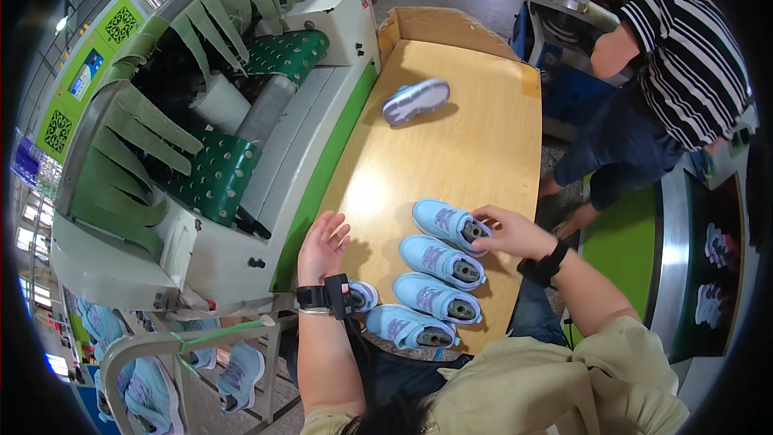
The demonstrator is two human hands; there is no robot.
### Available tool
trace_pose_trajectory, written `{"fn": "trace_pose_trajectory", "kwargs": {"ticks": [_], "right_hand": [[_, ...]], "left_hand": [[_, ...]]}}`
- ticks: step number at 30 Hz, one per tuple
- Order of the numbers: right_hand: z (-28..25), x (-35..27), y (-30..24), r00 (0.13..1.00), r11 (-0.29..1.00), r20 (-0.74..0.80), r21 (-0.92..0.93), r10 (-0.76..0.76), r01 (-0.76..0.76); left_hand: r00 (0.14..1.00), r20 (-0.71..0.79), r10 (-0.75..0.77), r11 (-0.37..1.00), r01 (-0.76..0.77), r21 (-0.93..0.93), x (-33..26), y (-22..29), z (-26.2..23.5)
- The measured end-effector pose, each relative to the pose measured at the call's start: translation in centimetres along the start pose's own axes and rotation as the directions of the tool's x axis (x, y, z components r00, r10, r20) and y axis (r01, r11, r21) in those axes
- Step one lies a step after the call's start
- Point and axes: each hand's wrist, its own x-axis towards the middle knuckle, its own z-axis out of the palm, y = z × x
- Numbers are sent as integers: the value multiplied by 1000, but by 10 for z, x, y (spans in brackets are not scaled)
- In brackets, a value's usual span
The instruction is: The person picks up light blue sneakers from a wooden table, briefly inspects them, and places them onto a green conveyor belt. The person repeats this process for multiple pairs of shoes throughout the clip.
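Pale blue, the farthest shoe [448,222] of a row of four sits under the right hand [515,231], whose grip is closed lightly on its heel collar. Nearer the body lie the next shoes [441,258], [435,294] and [409,326], side by side on the wooden surface [459,137]. Left of them the left hand [324,243] hovers open, holding nothing. Far beyond, another shoe [415,101] lies alone. Judged from this, a firm heel pinch and keeping the toes aligned would keep the row tidy.

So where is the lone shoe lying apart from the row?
In the head view, the lone shoe lies on its side at the wooden table's far end, beside the green conveyor machine.
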Motion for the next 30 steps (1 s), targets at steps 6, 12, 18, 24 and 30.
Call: {"fn": "trace_pose_trajectory", "kwargs": {"ticks": [6,12,18,24,30], "right_hand": [[-30,89,-29,952,802,-4,-540,-305,255],[-46,222,-53,820,551,-267,-832,-507,69],[-45,232,-14,846,473,-359,-868,-395,-148],[-66,129,14,866,425,-185,-904,-464,34],[-106,48,70,851,475,-153,-871,-503,124]], "left_hand": [[1000,-16,0,1000,0,7,0,-1,-1],[1000,-11,3,1000,-3,19,-1,1,6],[1000,-2,-4,1000,4,4,-1,-1,6],[1000,0,-7,1000,7,14,0,-4,3],[1000,-17,0,1000,0,8,0,-2,2]]}}
